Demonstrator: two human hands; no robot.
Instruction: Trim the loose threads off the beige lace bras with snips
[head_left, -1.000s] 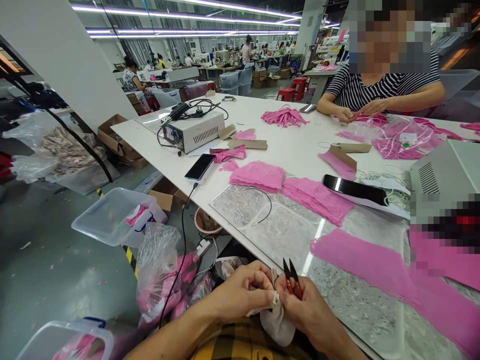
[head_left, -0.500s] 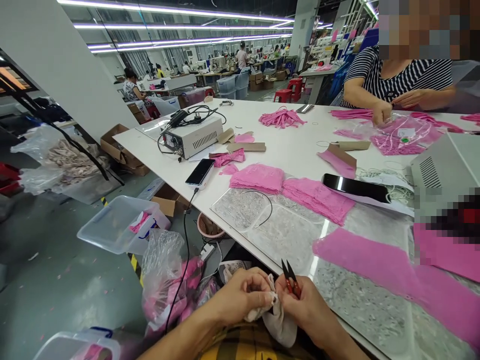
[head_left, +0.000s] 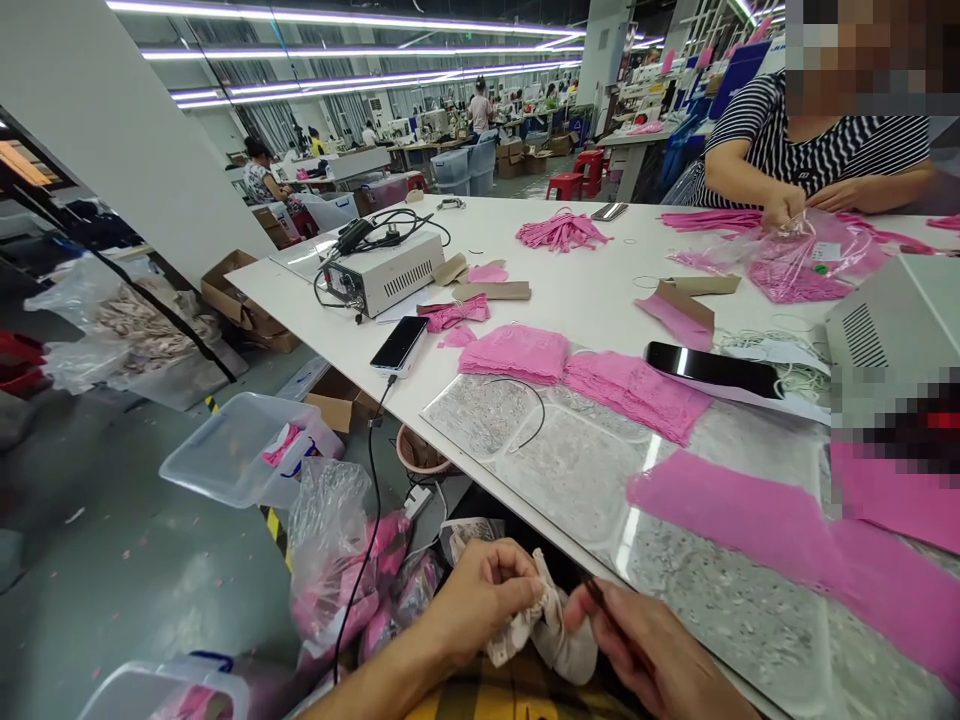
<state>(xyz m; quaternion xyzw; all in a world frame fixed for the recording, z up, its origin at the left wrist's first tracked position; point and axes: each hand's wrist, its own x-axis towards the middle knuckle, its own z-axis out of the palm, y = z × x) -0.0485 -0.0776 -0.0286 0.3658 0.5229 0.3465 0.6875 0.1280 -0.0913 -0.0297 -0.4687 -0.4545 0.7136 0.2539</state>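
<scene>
My left hand [head_left: 480,598] pinches a small piece of pale beige lace fabric [head_left: 547,628] at the table's near edge, below the tabletop. My right hand [head_left: 637,645] is closed around small red-handled thread snips [head_left: 600,600], whose dark blades now tip toward the fabric, and its fingertips touch the cloth. On the table just beyond lie a long pink lace strip [head_left: 750,525] and stacks of pink lace pieces [head_left: 570,370].
Clear mats [head_left: 540,450], two phones [head_left: 401,343] [head_left: 712,368] and a white power unit [head_left: 386,268] sit on the white table [head_left: 585,285]. A person in a striped top handles a bag of pink pieces [head_left: 795,265] across it. Bins and bags [head_left: 330,540] stand on the floor at left.
The snips have tipped from blades-up down toward the fabric. Both hands have dropped slightly lower. The person opposite has shifted their hands to the plastic bag.
</scene>
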